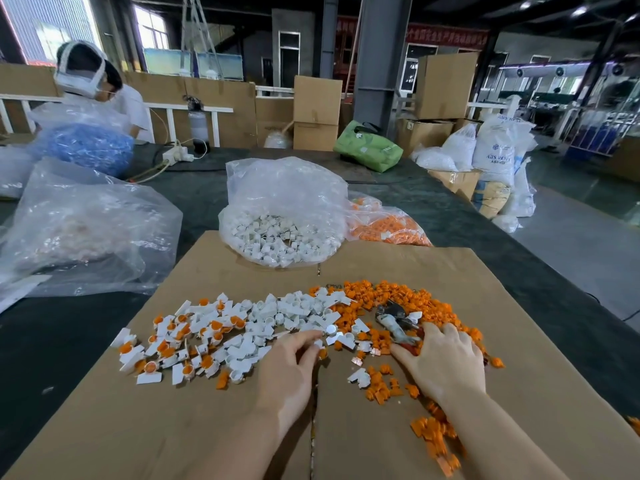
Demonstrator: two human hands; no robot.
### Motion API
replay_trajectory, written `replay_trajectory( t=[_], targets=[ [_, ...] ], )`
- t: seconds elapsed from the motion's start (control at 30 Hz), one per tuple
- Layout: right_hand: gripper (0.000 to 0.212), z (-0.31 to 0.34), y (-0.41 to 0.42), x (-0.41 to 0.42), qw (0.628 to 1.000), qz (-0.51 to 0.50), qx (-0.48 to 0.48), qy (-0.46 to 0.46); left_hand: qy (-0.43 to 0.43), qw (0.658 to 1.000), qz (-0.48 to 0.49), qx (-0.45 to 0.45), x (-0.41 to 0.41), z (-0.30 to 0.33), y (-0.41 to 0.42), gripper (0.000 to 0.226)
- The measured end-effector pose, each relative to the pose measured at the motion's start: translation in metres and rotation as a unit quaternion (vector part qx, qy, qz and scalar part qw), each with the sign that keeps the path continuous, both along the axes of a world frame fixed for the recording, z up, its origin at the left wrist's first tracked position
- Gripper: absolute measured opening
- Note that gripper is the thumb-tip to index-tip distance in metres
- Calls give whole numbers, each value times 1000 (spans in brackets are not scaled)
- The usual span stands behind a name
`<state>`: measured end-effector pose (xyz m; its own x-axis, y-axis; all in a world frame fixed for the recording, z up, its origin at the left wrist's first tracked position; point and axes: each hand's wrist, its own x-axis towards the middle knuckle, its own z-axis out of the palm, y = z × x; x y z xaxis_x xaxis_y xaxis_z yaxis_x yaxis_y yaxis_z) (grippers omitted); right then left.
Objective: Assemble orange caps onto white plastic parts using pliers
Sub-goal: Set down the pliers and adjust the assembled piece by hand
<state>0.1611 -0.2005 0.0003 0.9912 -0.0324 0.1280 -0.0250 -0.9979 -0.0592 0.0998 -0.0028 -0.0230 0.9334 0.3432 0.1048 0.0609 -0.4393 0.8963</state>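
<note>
Orange plastic caps point(398, 299) lie in a loose heap on the right part of the flat brown cardboard sheet point(194, 420), with small white plastic parts point(294, 306) spread beside them toward the middle. At far left, a crumpled clear plastic bag point(86, 223) sits on the dark table point(62, 337), its pale contents too blurred to name. Behind it, a second clear bag point(83, 143) holds blue pieces. On the left of the cardboard lie finished white parts with orange caps seated in them point(180, 341).

At the cardboard's far edge, a clear bag point(284, 209) stands open and holds many white parts; just right of it, touching, another clear bag point(384, 223) holds orange caps.

The left hand point(291, 372) reaches into the white scatter, its fingertips point(313, 336) curled and pinching one small white part point(317, 345). To its right, worn metal pliers with reddish handles point(398, 323) lie on the orange heap. The right hand point(446, 362) rests palm down over the handles and caps, fingers spread and fairly straight; whether it grasps the pliers cannot be told.
</note>
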Motion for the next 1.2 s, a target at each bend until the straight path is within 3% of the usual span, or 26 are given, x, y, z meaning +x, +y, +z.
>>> replay_trajectory(
  t=[0.13,0.3,0.4,0.53,0.63,0.9,1.1,1.2],
  targets=[
    [57,5,7,-5,998,16,-14,-65,0,1000,5,8,2,-1,1,18],
    [22,-1,38,-22,961,215,76,-154,-3,1000,9,-10,2,0,0,15],
    [30,-11,53,-30,937,256,108,-211,-7,1000,11,-6,2,0,-2,18],
    [32,-18,64,-34,913,306,159,-220,-14,1000,6,6,3,-1,-1,29],
    [29,-21,67,-38,896,353,171,-208,-18,1000,1,19,4,-3,0,25],
    [17,-20,66,-39,894,358,176,-204,-17,999,-28,28,1,0,0,23],
    [15,-20,66,-39,894,342,201,-208,-12,997,-59,43,-5,2,-2,44],
    [15,-20,65,-40,894,339,215,-198,-16,995,-66,76,-4,2,-5,40]
  ],
)
